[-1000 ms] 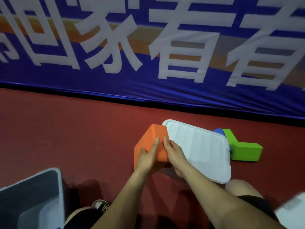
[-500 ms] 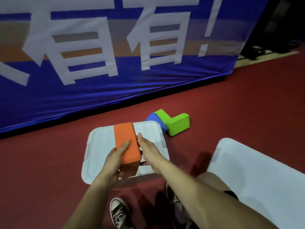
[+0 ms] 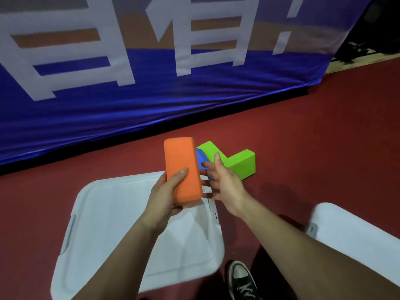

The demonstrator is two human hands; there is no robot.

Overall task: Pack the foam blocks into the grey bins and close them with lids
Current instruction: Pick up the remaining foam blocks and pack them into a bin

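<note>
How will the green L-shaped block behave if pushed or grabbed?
The green block is probably light: same foam look as the orange block, which the left hand holds up alone. Unlikely to roll or tip: flat faces, lying low on the floor. Matte surface should grip well.

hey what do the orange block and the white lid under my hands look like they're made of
The orange block is likely foam: matte, no glare, with soft rounded edges and corners. The white lid is probably moulded plastic: smooth with a slight sheen, faint pressed ridges and a rounded raised rim.
</note>
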